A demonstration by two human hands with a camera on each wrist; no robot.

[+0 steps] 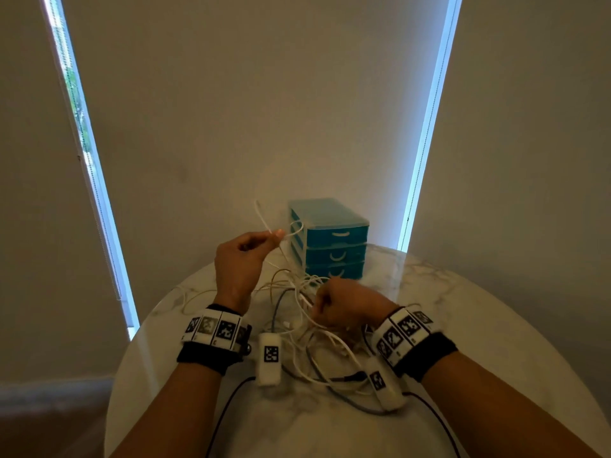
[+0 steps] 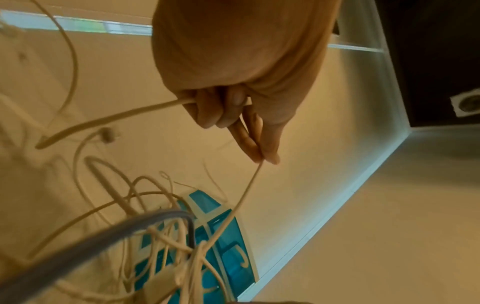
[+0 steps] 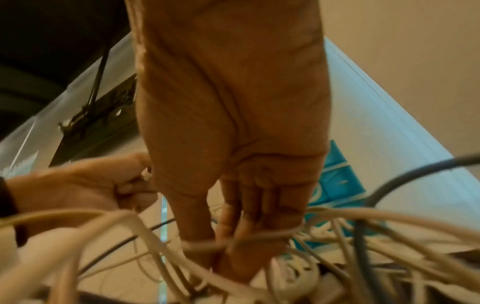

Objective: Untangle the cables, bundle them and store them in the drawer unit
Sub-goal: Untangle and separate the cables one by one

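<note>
Pinched between thumb and forefinger, a thin white cable [image 2: 246,189] runs from your left hand [image 1: 239,262], which is raised above the table with its other fingers curled around the same strand; the free end sticks up past your knuckles. Your right hand [image 1: 344,307] sits low in the tangle of cables [image 1: 307,312], fingers folded down into the knot with a white loop wrapped across them; it seems to be gripping strands, though exactly which ones is hidden.

That tangle lies on the marble table [image 1: 463,325] between your wrists and the teal drawer unit [image 1: 330,239], whose three drawers all look closed. A grey cable [image 1: 277,305] threads through the white ones.

For this step, I'd judge slow tension works best: keep the lifted strand taut but not yanked, and use the right hand to hold the mass down and open the loop it passes through. Pulling hard would likely tighten the knot near the drawers.
</note>
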